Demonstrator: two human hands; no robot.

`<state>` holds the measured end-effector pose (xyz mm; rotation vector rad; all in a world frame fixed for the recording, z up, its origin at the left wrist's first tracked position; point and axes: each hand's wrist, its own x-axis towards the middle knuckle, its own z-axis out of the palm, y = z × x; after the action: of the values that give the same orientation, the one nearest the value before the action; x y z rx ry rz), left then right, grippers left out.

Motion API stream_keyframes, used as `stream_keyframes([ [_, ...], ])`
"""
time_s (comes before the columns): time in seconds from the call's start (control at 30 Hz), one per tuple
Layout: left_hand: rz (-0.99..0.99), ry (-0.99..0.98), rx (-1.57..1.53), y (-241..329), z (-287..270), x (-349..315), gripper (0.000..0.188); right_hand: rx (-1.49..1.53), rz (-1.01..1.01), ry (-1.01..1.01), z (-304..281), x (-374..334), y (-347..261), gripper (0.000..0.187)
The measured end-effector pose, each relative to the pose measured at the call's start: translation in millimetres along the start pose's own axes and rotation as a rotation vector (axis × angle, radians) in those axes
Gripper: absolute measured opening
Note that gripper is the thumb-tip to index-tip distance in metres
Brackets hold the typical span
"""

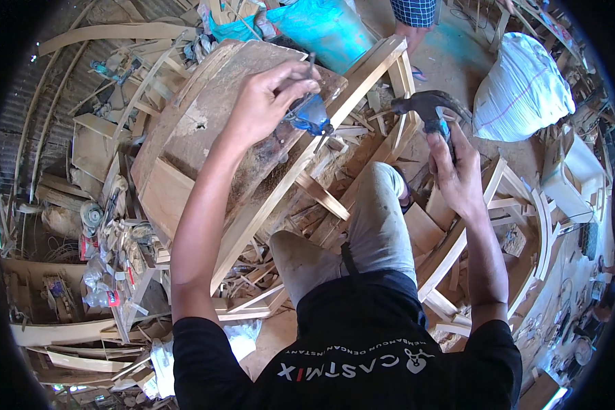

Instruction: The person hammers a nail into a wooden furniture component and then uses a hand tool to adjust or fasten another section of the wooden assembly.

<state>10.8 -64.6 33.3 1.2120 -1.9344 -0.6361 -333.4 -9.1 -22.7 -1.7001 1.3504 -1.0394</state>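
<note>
My left hand [273, 99] is raised over the worn wooden bench top [215, 113], its thumb and fingers closed in a pinch. At the fingertips is a small blue tool [311, 116] with dark metal parts; thin dark ends stick out above and below, and its exact kind is unclear. My right hand [454, 160] grips a claw hammer [425, 106] by its handle, the head held up and off to the right. Beside the bench runs a pale wooden frame [270, 205] with crosspieces, passing under the blue tool and in front of my knees.
Wood offcuts [253, 273] and shavings cover the floor around my legs. Another wooden frame [451, 253] stands at my right, near a white sack [523, 89]. At the far side lies a turquoise sack [321, 31]; a person's leg [413, 37] shows beside it.
</note>
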Motion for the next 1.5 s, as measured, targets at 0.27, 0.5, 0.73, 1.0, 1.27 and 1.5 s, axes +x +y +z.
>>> stream_keyframes([
  [0.27, -0.031, -0.056, 0.009, 5.1, 1.4, 5.9, 0.019, 0.022, -0.053, -0.011, 3.5, 1.6, -1.8, 0.036],
  [0.5, 0.041, -0.059, 0.122, 1.1, 0.7, 2.0, 0.020, 0.061, -0.303, 0.124, 25.4, 25.2, -33.8, 0.031],
  [0.73, 0.119, -0.023, 0.191, -1.1, 2.5, 0.1, 0.022, -0.096, -0.458, 0.043, 21.5, 52.3, -79.7, 0.037],
  [1.0, 0.125, -0.011, 0.132, -5.4, 2.8, -1.4, 0.021, -0.154, -0.525, 0.069, 22.3, 57.7, -84.2, 0.037],
  [1.27, 0.124, 0.019, 0.095, -5.9, 4.9, -4.6, 0.019, -0.178, -0.541, 0.020, 20.8, 56.8, -88.0, 0.037],
  [1.5, 0.108, 0.005, 0.085, -7.3, 4.3, -4.6, 0.020, -0.170, -0.563, 0.018, 25.9, 57.0, -84.0, 0.030],
])
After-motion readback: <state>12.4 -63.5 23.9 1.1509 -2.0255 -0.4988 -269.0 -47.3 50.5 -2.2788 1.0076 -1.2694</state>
